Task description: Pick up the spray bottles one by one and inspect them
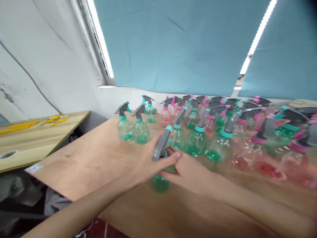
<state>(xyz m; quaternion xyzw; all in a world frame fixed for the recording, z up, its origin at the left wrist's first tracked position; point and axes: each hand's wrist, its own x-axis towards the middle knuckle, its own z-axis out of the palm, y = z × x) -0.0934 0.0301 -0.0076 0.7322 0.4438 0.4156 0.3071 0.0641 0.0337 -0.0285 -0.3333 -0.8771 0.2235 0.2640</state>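
A green see-through spray bottle (160, 185) with a grey and teal trigger head is between my two hands over the near part of the table. My left hand (155, 162) is closed round its neck, just under the spray head. From the right, my right hand (184, 165) wraps the upper body of the same bottle, and its fingers overlap those of the left. The hands hide the collar and most of the upper bottle. Just beyond them stand more green spray bottles (195, 143), upright on the table.
Many pink and green spray bottles (269, 168) crowd the right and back of the brown table (91, 158). Several green ones (141, 132) stand apart at back left. A wooden desk (29, 145) with yellow pieces (19, 127) is at left. Behind hangs a blue blind (173, 46).
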